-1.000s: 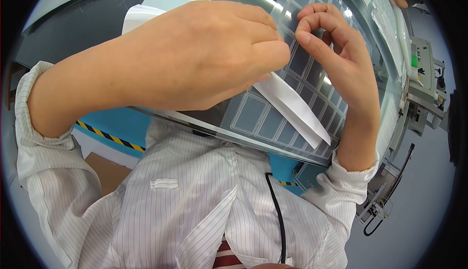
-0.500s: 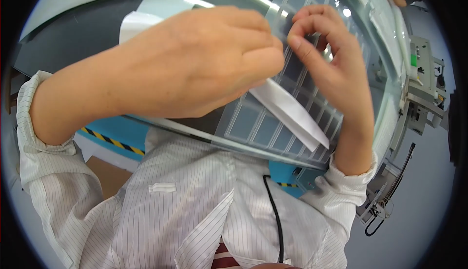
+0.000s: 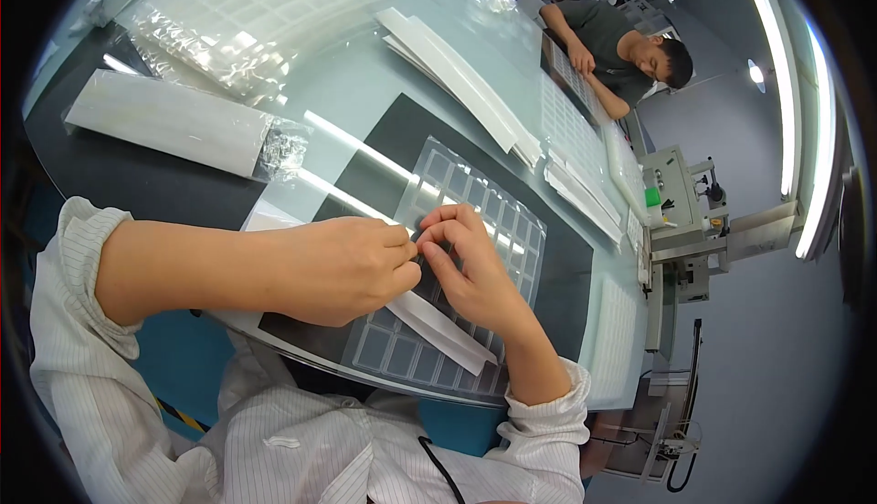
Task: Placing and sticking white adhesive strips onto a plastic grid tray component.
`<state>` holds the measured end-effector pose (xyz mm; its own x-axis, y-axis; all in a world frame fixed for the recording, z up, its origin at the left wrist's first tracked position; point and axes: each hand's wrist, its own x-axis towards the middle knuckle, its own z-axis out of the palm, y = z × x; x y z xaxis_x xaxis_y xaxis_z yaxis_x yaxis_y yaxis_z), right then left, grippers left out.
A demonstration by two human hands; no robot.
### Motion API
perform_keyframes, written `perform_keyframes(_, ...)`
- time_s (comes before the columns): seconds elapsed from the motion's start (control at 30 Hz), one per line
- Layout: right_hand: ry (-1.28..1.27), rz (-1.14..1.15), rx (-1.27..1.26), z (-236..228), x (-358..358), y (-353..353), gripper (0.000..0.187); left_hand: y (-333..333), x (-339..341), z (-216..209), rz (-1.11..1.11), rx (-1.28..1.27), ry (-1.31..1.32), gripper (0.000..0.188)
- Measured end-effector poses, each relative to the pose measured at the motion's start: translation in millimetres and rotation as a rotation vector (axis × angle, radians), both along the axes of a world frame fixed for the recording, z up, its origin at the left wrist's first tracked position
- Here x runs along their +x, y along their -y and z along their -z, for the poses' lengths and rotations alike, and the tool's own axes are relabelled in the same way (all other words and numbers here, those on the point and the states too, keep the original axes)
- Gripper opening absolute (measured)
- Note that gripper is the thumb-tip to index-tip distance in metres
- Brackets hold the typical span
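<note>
Grips of our left hand (image 3: 358,268) and right hand (image 3: 468,275) curl close, maybe to stay steady; we can't tell if they pinch anything. Our clear grid tray (image 3: 400,355) lies near, under them.

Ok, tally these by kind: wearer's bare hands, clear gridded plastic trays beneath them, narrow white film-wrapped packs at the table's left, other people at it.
Bare hands, left hand and right hand: 2
Clear gridded plastic tray: 1
Narrow white film-wrapped pack: 1
Other person: 1
Total: 5
</note>
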<state>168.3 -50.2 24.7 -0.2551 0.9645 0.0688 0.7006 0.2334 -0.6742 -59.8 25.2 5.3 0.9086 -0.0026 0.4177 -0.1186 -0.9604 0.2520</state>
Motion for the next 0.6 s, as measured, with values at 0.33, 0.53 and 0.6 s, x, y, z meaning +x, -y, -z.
perform_keyframes(0.33,-0.010,-0.008,-0.023,-5.9,1.7,-3.2,0.012,-9.6,6.6,5.7,0.036,-0.006,0.065,0.012)
perform_keyframes(0.53,0.006,0.005,-0.024,-5.4,-0.4,-4.0,0.015,-10.6,6.7,5.1,0.026,-0.004,0.039,0.013)
perform_keyframes(0.6,-0.003,0.016,-0.042,-5.5,-0.8,-4.0,0.016,-11.7,6.2,6.0,0.020,-0.040,0.040,0.013)
